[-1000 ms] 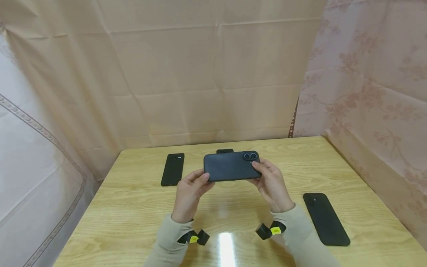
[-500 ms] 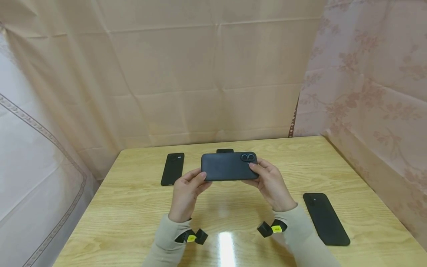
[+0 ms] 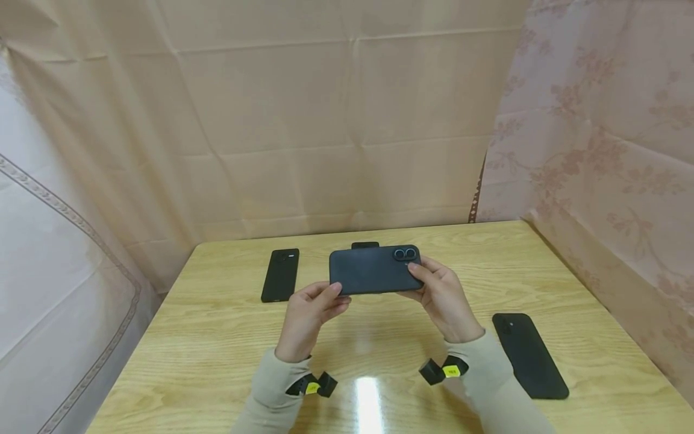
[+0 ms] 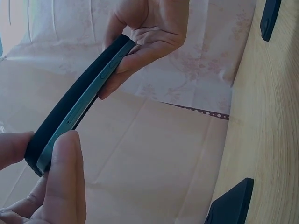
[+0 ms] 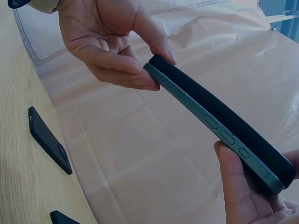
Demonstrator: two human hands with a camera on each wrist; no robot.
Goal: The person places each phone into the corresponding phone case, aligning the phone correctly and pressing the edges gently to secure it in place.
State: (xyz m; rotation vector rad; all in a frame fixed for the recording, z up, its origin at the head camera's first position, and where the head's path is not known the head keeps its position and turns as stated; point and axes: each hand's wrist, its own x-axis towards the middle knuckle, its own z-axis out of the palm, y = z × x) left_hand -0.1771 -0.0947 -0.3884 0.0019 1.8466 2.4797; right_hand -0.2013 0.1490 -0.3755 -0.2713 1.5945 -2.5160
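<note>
A teal-sided phone point(image 4: 88, 96) is held level above the table, its back and camera lenses facing me. On its back lies a dark phone case point(image 3: 363, 274); in the right wrist view the case point(image 5: 224, 112) stands off from the phone's long lower side, leaving the side buttons bare. My left hand point(image 3: 303, 319) pinches the left end at the lower corner, thumb on the case and fingers below. At the camera end my right hand point(image 3: 446, 304) grips with its thumb beside the lenses and fingers underneath. The phone's front is hidden in the head view.
On the wooden table point(image 3: 217, 349), one dark phone point(image 3: 281, 276) lies at the back left and another point(image 3: 530, 355) at the right. Behind the held phone a black object point(image 3: 365, 245) is mostly hidden. Cloth curtains point(image 3: 271, 120) hang around the table.
The held phone shifted slightly left, then a little back to the right. My left thumb now sits a bit further in along the lower corner. The phones on the table have not moved.
</note>
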